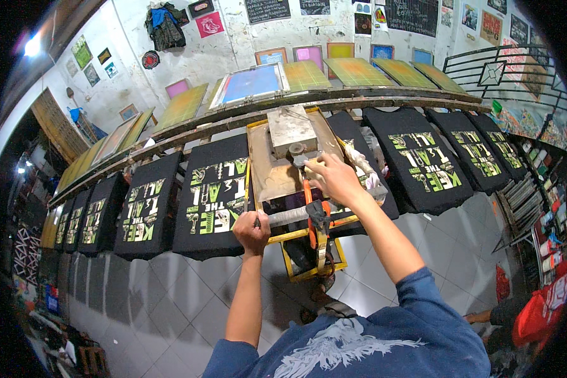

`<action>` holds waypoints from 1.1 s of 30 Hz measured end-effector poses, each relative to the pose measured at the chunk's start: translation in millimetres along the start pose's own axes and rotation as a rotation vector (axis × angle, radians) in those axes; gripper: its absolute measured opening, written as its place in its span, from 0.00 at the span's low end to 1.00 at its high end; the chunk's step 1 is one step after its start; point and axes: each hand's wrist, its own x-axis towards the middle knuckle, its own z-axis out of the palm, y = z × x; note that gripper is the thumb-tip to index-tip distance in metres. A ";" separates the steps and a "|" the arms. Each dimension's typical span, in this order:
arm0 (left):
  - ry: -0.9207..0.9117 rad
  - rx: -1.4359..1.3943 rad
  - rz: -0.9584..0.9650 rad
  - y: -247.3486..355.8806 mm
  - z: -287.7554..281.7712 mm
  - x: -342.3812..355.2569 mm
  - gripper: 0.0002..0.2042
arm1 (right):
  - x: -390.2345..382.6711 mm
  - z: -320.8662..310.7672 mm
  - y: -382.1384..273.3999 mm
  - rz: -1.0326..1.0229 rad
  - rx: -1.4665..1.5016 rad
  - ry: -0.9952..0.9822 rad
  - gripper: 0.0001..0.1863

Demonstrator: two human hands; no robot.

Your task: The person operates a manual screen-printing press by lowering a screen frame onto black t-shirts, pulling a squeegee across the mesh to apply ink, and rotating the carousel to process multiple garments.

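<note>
A yellow-framed machine [248, 165] with a metal plate and a pale metal box [291, 129] on top sits over the row of black shirts. My left hand [252, 232] is closed round the left end of its grey-wrapped handle bar [288, 217]. My right hand [335, 181] is above the machine, beside a dark round knob [296, 149], with its fingers apart; whether they touch the knob I cannot tell. An orange cable [309, 217] runs down past the bar. Black shirts with green and white print, such as the left one [184, 183], lie on both sides.
Behind the shirts a long rail [384, 103] carries several tilted printing screens [357, 72]. A yellow lower frame [343, 255] hangs below the machine over the tiled floor [195, 296]. At right stand a metal rack [516, 208] and a person in red [542, 309].
</note>
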 end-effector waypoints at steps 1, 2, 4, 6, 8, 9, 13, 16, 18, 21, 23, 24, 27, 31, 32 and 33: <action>-0.008 0.000 0.013 -0.4 2.5 -0.4 0.13 | 10.8 7.8 4.4 -0.017 -0.063 -0.031 0.22; -0.009 0.011 0.028 -1.4 1.2 2.6 0.14 | 22.1 10.5 3.7 -0.029 -0.097 -0.094 0.22; -0.005 0.014 0.035 1.3 -1.3 3.2 0.15 | 39.9 14.3 1.7 -0.052 -0.169 -0.219 0.21; 0.011 -0.017 0.017 7.6 -2.1 6.0 0.15 | 47.1 17.7 2.6 -0.046 -0.176 -0.217 0.16; -0.003 -0.024 0.011 6.3 -3.9 2.5 0.13 | 52.9 23.3 9.6 -0.038 -0.157 -0.211 0.14; -0.009 -0.027 0.007 4.8 -4.4 1.2 0.12 | 51.6 24.5 8.7 -0.048 -0.161 -0.168 0.15; -0.004 -0.048 0.004 3.6 -4.8 -0.7 0.12 | 54.0 28.0 9.8 -0.049 -0.187 -0.132 0.15; 0.045 -0.078 0.044 4.7 0.3 3.0 0.15 | 57.4 29.0 9.7 -0.051 -0.217 -0.095 0.15; 0.040 -0.060 0.064 1.2 0.2 2.7 0.15 | 62.8 33.3 7.5 -0.028 -0.220 -0.076 0.16; 0.016 -0.014 0.051 3.0 -0.3 1.7 0.16 | 62.0 35.3 9.5 -0.003 -0.244 -0.084 0.17; 0.006 -0.002 0.034 4.9 1.3 3.6 0.16 | 62.8 38.1 13.6 0.013 -0.228 -0.070 0.17; 0.020 -0.009 0.042 6.5 3.6 5.1 0.17 | 61.2 38.7 16.2 0.019 -0.225 -0.061 0.17; 0.032 -0.035 0.038 2.7 6.6 5.0 0.16 | 57.4 35.9 16.9 0.005 -0.121 0.040 0.22; 0.041 0.013 0.047 -3.4 -3.6 1.9 0.13 | 33.6 17.0 1.5 0.075 0.059 0.119 0.22; 0.035 0.016 0.032 -3.6 -3.7 -1.0 0.11 | 26.1 14.9 7.5 0.097 0.101 0.097 0.23; 0.051 -0.034 0.040 -2.7 -4.9 -0.7 0.10 | 14.8 11.0 14.6 0.085 0.083 0.097 0.22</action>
